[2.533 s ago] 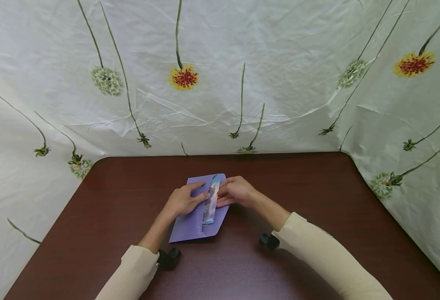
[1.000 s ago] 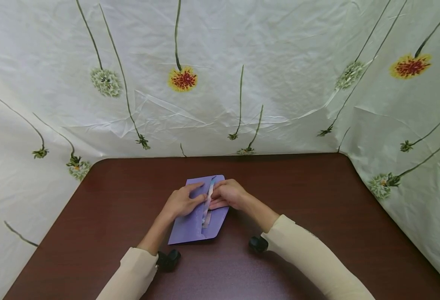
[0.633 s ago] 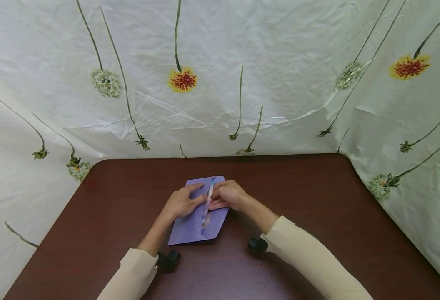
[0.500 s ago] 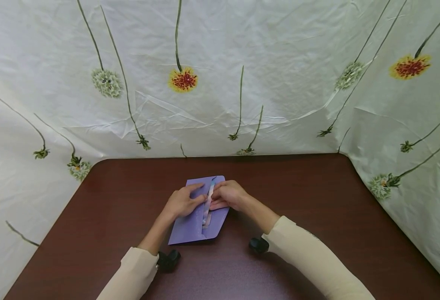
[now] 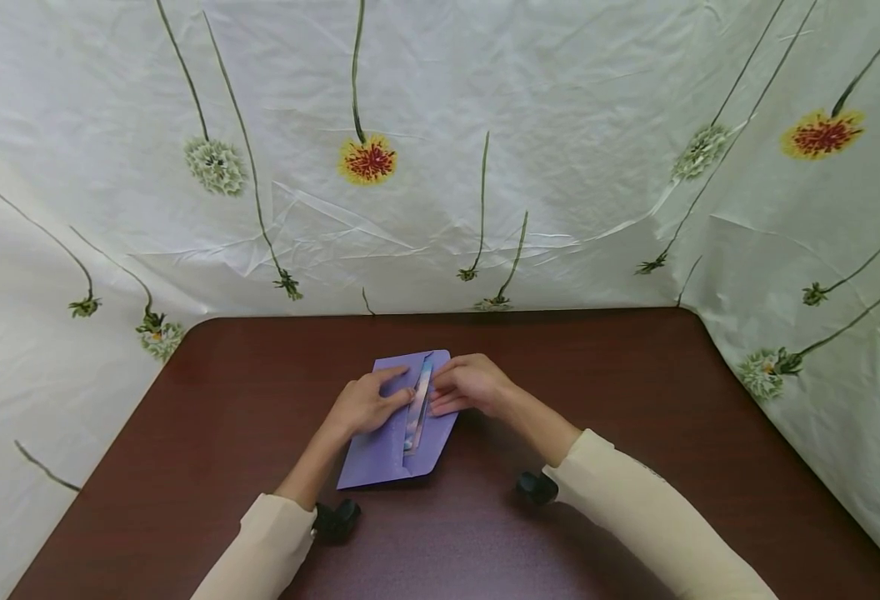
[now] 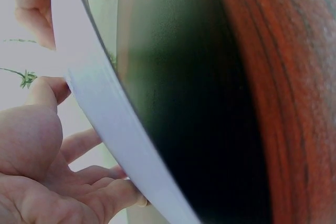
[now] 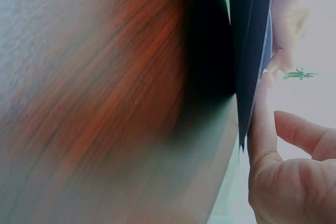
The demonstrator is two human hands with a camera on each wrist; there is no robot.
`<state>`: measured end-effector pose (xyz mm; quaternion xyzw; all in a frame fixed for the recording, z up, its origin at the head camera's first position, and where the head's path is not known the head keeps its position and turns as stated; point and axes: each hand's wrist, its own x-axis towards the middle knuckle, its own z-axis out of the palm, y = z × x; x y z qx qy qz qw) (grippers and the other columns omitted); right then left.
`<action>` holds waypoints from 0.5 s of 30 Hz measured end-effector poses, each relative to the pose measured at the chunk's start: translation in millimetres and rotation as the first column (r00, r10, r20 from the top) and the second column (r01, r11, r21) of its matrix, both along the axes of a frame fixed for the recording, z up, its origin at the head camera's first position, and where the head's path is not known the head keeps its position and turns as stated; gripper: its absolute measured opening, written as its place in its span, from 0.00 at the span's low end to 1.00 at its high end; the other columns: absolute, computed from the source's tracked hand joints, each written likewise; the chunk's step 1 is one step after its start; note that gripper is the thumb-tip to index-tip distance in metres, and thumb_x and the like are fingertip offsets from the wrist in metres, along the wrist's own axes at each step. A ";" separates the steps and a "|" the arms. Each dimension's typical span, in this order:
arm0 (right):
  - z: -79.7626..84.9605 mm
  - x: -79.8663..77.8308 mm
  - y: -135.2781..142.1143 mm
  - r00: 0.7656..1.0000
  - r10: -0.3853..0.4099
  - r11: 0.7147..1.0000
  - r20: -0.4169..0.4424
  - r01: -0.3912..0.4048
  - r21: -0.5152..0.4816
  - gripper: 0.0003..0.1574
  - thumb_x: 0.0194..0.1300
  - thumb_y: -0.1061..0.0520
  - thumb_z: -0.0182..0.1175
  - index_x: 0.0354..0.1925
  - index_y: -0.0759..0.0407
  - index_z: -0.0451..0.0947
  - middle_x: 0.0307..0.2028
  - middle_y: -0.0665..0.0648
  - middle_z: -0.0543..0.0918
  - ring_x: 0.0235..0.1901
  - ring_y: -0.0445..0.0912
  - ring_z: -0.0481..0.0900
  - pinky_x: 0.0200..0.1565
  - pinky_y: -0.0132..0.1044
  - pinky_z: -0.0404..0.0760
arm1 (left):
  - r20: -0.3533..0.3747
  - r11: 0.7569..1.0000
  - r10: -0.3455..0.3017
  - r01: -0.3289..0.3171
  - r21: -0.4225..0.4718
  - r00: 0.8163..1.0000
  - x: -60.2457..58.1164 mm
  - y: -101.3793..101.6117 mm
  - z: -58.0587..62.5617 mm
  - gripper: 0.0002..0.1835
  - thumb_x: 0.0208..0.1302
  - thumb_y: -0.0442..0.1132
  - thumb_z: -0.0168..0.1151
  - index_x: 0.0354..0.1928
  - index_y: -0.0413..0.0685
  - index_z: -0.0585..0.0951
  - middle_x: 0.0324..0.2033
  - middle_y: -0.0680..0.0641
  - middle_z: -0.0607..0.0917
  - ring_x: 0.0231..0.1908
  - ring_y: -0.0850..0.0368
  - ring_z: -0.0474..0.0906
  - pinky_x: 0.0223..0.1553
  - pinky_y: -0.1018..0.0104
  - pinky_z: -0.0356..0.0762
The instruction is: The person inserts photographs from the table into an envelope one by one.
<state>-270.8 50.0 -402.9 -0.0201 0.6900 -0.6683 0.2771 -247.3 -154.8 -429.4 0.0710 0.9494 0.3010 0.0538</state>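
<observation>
A lilac envelope (image 5: 376, 458) lies on the table, its flap side up and spread to the right. A card with a blue and pink picture (image 5: 415, 423) sits partly in its opening, a narrow strip showing. My left hand (image 5: 361, 406) rests on the envelope's left part, thumb and index finger stretched toward the opening. My right hand (image 5: 477, 385) lies over the flap, fingertips beside the card's right edge. In the right wrist view the right hand's finger (image 7: 264, 121) runs along the envelope (image 7: 249, 51), thumb apart. The left wrist view shows the envelope (image 6: 113, 108) edge-on beside the left hand's fingers.
The dark red-brown table (image 5: 260, 358) reaches back to a white cloth (image 5: 425, 208) printed with flowers, which hangs around its sides. Black wrist cameras hang below both cuffs, the left camera (image 5: 337, 521) and the right camera (image 5: 537, 487).
My right hand moved left over the card, which leaned into the opening, then drew back right. A narrower strip of card shows than at first. The left hand stayed put.
</observation>
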 end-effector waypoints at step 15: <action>5.1 -0.3 56.6 0.999 -0.028 0.997 -0.037 0.031 0.070 0.22 0.73 0.64 0.54 0.59 0.79 0.71 0.37 0.67 0.84 0.31 0.51 0.88 0.43 0.47 0.88 | -0.008 1.000 -0.010 0.010 -0.002 1.000 -0.4 -1.3 -0.6 0.30 0.71 0.52 0.60 0.70 0.47 0.75 0.65 0.33 0.77 0.64 0.31 0.74 0.62 0.38 0.72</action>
